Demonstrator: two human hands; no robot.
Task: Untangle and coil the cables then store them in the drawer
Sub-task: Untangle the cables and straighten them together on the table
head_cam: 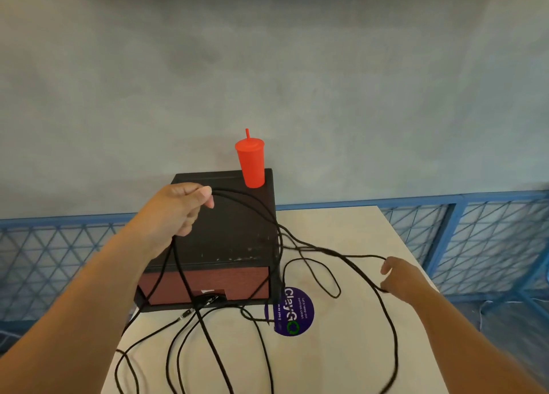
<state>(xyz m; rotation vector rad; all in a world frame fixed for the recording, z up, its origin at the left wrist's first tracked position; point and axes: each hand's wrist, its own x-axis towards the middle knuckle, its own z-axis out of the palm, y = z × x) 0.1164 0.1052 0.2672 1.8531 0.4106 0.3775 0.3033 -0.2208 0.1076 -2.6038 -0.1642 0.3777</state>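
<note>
1. My left hand (181,206) is raised over the black box (234,230), fingers curled shut around a bunch of black cable (267,215), so several strands hang from that fist
2. My right hand (398,277) sits low over the white table (371,349), fingers loosely hooked on one loop of the same cable; the pinch looks light
3. The rest of the cable sprawls across the table in crossing loops, with a plug end (185,314) lying just in front of the drawer (208,283), which looks shut
4. I judge this as the untangling stage: I'd keep the left fist as the anchor and draw the right loop outward slowly, watching which strand crosses over which
5. I'd mind the red cup (251,163) on the box, since a strand arcs near it and a snag could tip it
</note>
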